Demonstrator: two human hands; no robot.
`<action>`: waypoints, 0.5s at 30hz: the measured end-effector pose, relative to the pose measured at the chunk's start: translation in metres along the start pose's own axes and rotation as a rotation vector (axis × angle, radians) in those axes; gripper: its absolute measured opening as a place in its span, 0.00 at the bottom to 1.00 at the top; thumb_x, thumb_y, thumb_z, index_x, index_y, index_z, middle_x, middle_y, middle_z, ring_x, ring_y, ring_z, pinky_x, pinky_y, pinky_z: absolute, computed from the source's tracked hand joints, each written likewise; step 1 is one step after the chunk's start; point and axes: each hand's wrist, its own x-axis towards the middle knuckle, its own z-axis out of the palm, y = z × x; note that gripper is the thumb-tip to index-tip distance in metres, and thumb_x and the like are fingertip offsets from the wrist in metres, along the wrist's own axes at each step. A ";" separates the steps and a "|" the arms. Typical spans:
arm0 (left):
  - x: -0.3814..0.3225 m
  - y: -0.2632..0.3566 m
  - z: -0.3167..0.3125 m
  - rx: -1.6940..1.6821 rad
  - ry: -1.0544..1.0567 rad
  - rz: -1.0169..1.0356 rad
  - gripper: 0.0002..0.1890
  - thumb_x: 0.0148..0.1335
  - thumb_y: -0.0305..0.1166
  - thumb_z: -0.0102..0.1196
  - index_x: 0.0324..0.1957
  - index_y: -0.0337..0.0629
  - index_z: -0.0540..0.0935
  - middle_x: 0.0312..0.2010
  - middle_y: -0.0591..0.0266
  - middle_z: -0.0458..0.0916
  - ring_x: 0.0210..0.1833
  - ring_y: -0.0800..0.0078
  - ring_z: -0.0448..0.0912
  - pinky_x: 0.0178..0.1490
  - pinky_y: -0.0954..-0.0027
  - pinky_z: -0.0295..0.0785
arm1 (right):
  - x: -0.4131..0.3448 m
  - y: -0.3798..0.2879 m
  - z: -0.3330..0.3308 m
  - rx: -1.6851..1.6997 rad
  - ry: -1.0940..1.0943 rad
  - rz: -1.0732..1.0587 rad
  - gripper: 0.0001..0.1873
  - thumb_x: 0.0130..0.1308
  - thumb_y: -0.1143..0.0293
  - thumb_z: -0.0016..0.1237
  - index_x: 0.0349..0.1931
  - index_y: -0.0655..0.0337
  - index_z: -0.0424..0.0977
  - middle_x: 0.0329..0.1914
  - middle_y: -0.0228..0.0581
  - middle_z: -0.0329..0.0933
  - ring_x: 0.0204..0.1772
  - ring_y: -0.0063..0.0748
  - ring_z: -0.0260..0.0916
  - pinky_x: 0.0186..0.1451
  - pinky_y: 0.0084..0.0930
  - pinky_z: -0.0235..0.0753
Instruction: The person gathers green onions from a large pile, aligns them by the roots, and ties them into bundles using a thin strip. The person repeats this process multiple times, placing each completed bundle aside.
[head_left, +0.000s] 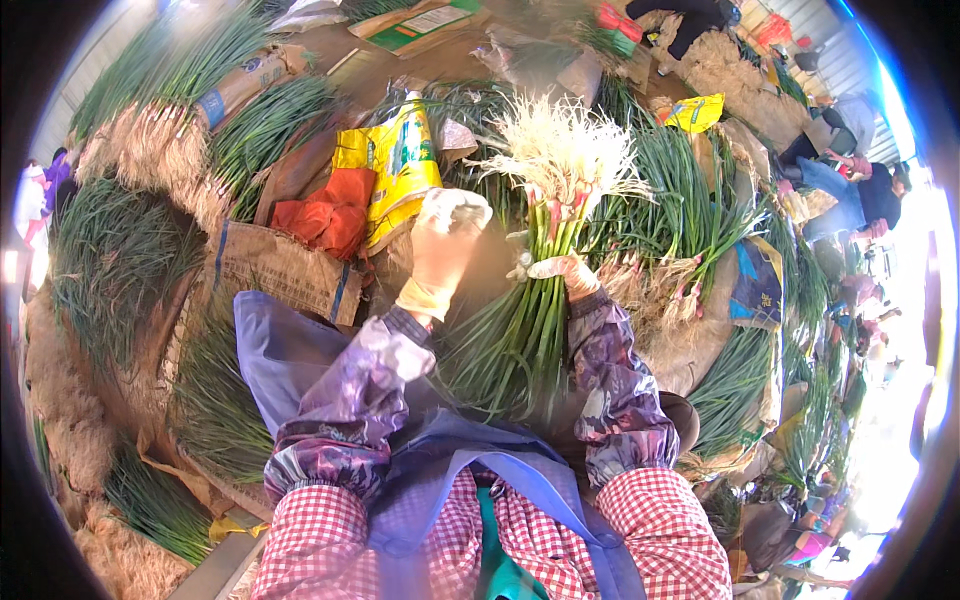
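Note:
My right hand (567, 274), in a pale glove, grips a bunch of scallion-like greens (551, 232) around its stems. The bunch is turned with its pale, stringy roots (566, 146) away from me. Its long leaves hang down towards my lap. To the left of the bunch and apart from it is my left hand (448, 240), also gloved and slightly blurred. Its fingers are curled, and their inner side is hidden, so I cannot see whether anything is in them. Just beyond that hand lies a yellow printed plastic bag (401, 169).
An orange-red cloth or bag (328, 214) lies beside a woven sack (281, 274) at the left. More greens (675, 195) are heaped on the right, and rooted bundles (150, 142) at the far left. Several people, one of them in dark clothes (874, 196), are along the right edge.

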 end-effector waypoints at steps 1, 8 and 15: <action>0.003 0.013 0.004 0.064 0.032 0.144 0.08 0.52 0.23 0.64 0.36 0.43 0.83 0.31 0.64 0.80 0.36 0.72 0.77 0.41 0.71 0.73 | -0.002 0.000 0.009 0.034 0.012 0.001 0.43 0.49 0.81 0.58 0.67 0.54 0.54 0.49 0.44 0.73 0.45 0.40 0.77 0.54 0.44 0.78; 0.032 0.047 0.030 0.356 0.023 0.284 0.16 0.50 0.42 0.64 0.42 0.50 0.82 0.38 0.51 0.80 0.44 0.53 0.75 0.52 0.55 0.66 | -0.013 0.005 0.029 0.031 0.156 0.102 0.23 0.48 0.82 0.59 0.47 0.66 0.72 0.39 0.42 0.78 0.40 0.37 0.78 0.46 0.33 0.79; 0.035 0.023 0.026 0.464 -0.275 0.308 0.17 0.52 0.47 0.59 0.37 0.46 0.81 0.44 0.47 0.78 0.48 0.49 0.74 0.52 0.50 0.64 | -0.015 0.006 0.032 -0.018 0.040 0.083 0.21 0.47 0.81 0.59 0.45 0.73 0.76 0.35 0.46 0.81 0.40 0.38 0.80 0.48 0.33 0.79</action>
